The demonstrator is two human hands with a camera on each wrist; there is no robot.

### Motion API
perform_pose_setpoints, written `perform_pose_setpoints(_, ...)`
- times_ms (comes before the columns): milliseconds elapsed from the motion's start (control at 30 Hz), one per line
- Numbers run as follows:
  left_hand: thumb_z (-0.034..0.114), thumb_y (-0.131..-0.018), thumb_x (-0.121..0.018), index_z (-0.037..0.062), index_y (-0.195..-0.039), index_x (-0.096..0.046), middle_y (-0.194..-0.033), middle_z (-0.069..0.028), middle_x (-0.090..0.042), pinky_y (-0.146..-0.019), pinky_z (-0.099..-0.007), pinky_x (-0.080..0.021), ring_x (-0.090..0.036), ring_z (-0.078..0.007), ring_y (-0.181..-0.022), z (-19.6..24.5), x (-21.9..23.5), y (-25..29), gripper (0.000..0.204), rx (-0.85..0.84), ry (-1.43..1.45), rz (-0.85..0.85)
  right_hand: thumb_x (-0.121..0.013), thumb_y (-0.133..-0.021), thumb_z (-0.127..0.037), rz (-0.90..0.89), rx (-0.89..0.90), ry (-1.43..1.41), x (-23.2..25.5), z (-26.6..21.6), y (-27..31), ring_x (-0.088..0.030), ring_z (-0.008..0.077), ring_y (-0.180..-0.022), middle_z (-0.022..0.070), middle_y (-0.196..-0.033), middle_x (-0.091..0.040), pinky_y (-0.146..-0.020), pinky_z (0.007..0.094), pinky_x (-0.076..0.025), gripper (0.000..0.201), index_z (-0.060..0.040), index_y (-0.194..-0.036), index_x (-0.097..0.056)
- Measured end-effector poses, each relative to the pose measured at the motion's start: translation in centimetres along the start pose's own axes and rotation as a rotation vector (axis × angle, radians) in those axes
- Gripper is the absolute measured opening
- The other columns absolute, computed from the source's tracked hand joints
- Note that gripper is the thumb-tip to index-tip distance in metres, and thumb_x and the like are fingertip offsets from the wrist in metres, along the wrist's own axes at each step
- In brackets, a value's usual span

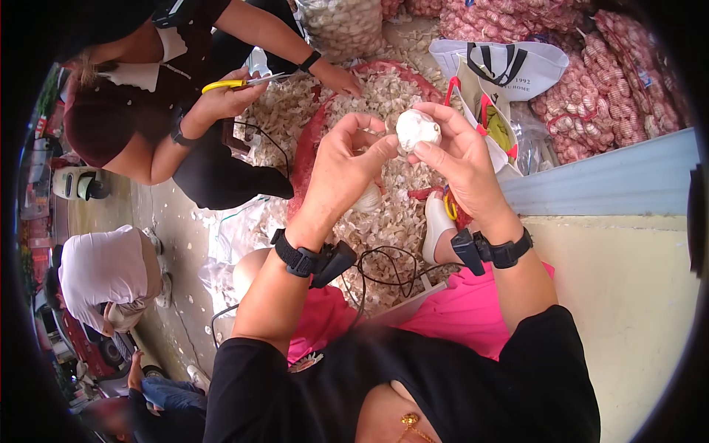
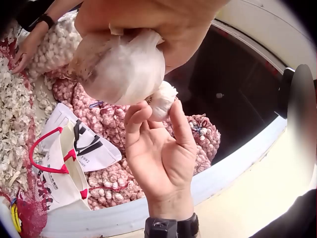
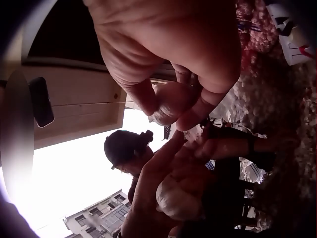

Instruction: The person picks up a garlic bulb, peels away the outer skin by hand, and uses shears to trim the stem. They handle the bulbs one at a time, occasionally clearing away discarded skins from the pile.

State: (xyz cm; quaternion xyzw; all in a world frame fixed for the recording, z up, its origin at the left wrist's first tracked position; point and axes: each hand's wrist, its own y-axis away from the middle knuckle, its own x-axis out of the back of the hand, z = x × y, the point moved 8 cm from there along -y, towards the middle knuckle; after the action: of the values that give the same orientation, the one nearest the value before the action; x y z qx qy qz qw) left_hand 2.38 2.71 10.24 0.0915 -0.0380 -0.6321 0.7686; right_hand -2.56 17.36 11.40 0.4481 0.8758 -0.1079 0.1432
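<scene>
My right hand pinches a white garlic bulb between thumb and fingers, held up in front of me. Close beside it is my left hand, its thumb and index fingertips right at that bulb's side. A second garlic bulb sits in my left palm under the curled lower fingers; the head view shows only part of it below the hand. The right wrist view has both bulbs, the right hand's garlic above and the left palm's below. Beneath the hands lies a heap of papery garlic skins.
Another person holds yellow-handled scissors at the left and reaches into the skins. Mesh sacks of garlic and a white tote bag stand at the right. A black cable crosses the skins near my knees. Yellow handles lie by my shoe.
</scene>
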Motion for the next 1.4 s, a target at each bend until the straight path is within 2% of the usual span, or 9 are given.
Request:
perform_pose_setpoints(67, 0.016, -0.091, -0.068, 0.0017, -0.099, -0.059, -0.078, -0.0036, -0.065, -0.047, -0.0223, -0.05, -0.055, -0.0051, -0.054, 0.4, -0.7, 0.5, 0.019, -0.05, -0.043, -0.087, -0.069, -0.088, -0.006, 0.005, 0.038, 0.044, -0.2, 0.1, 0.0, -0.06, 0.0148, -0.106, 0.0103, -0.119, -0.06, -0.09, 0.0283, -0.053, 0.05, 0.002, -0.133, -0.047)
perform_pose_setpoints(233, 0.014, -0.089, -0.07, 0.0009, -0.096, -0.06, -0.078, -0.0028, -0.065, -0.046, -0.0211, -0.049, -0.059, -0.0047, -0.058, 0.9, -0.2, 0.7, 0.018, -0.169, -0.208, 0.023, -0.071, -0.085, 0.0, 0.028, 0.119, 0.129, -0.6, -0.1, 0.1, -0.061, 0.0151, -0.108, 0.01, -0.12, -0.06, -0.089, 0.0281, -0.053, 0.052, 0.0001, -0.133, -0.049)
perform_pose_setpoints(300, 0.011, -0.081, -0.074, 0.0007, -0.087, -0.065, -0.077, -0.0028, -0.068, -0.059, -0.0232, -0.049, -0.061, -0.0064, -0.067, 0.9, 0.1, 0.9, 0.015, -0.141, -0.215, 0.075, -0.073, -0.083, 0.002, 0.065, 0.136, 0.253, -0.4, 0.0, 0.2, -0.062, 0.0151, -0.107, 0.0096, -0.121, -0.06, -0.087, 0.0281, -0.054, 0.052, -0.001, -0.13, -0.052)
perform_pose_setpoints(500, 0.012, -0.087, -0.069, -0.0031, -0.094, -0.061, -0.078, -0.0071, -0.067, -0.049, -0.0225, -0.051, -0.062, -0.0082, -0.061, 0.6, 0.3, 0.8, 0.019, -0.147, -0.341, 0.018, -0.074, -0.08, 0.003, 0.033, 0.201, 0.459, -0.9, 0.2, 0.4, -0.064, 0.0158, -0.104, 0.0102, -0.121, -0.061, -0.084, 0.0264, -0.056, 0.05, -0.0008, -0.127, -0.057)
perform_pose_setpoints(1033, 0.007, -0.087, -0.063, -0.0032, -0.09, -0.059, -0.073, -0.0081, -0.066, -0.05, -0.0262, -0.053, -0.059, -0.0088, -0.056, -1.3, 1.0, -0.3, 0.011, 0.008, -0.199, 0.01, -0.072, -0.085, 0.0, -0.035, -0.06, 0.162, -0.6, 2.0, 0.1, -0.064, 0.0155, -0.104, 0.0127, -0.12, -0.063, -0.09, 0.028, -0.054, 0.051, 0.0044, -0.132, -0.051)
perform_pose_setpoints(1133, 0.01, -0.09, -0.062, -0.0021, -0.09, -0.058, -0.072, -0.0077, -0.065, -0.05, -0.0258, -0.052, -0.057, -0.0085, -0.055, -1.2, 0.7, -0.3, 0.012, 0.02, -0.061, -0.005, -0.072, -0.086, -0.002, -0.022, -0.08, 0.1, -0.5, 1.8, 0.0, -0.062, 0.015, -0.107, 0.0117, -0.12, -0.062, -0.092, 0.0285, -0.052, 0.052, 0.0037, -0.132, -0.05)
perform_pose_setpoints(1300, 0.039, -0.098, -0.058, -0.0001, -0.09, -0.057, -0.071, -0.0049, -0.062, -0.048, -0.0255, -0.049, -0.057, -0.0089, -0.055, -0.4, 0.3, -0.2, 0.04, -0.088, -0.216, 0.024, -0.069, -0.088, -0.004, 0.015, 0.035, 0.115, -0.5, 1.1, 0.1, -0.06, 0.0137, -0.107, 0.0094, -0.119, -0.061, -0.092, 0.0278, -0.051, 0.05, 0.0027, -0.132, -0.047)
perform_pose_setpoints(1333, 0.042, -0.096, -0.058, -0.0041, -0.088, -0.06, -0.069, -0.0153, -0.064, -0.055, -0.0369, -0.047, -0.062, -0.0219, -0.059, -0.2, 0.0, -0.1, 0.047, -0.212, -0.436, 0.05, -0.069, -0.088, -0.004, 0.017, 0.036, 0.114, -0.8, 1.4, 0.2, -0.06, 0.0137, -0.107, 0.0094, -0.119, -0.061, -0.092, 0.0278, -0.051, 0.05, 0.0027, -0.132, -0.047)
perform_pose_setpoints(1400, 0.042, -0.102, -0.047, -0.002, -0.091, -0.06, -0.073, -0.0067, -0.063, -0.048, -0.027, -0.046, -0.058, -0.0107, -0.055, -0.6, -1.1, 0.0, 0.047, -0.322, -0.477, 0.065, -0.069, -0.089, -0.005, -0.044, 0.047, 0.111, -1.6, 2.1, 0.5, -0.059, 0.0131, -0.106, 0.0087, -0.118, -0.06, -0.092, 0.0279, -0.05, 0.049, 0.0027, -0.132, -0.048)
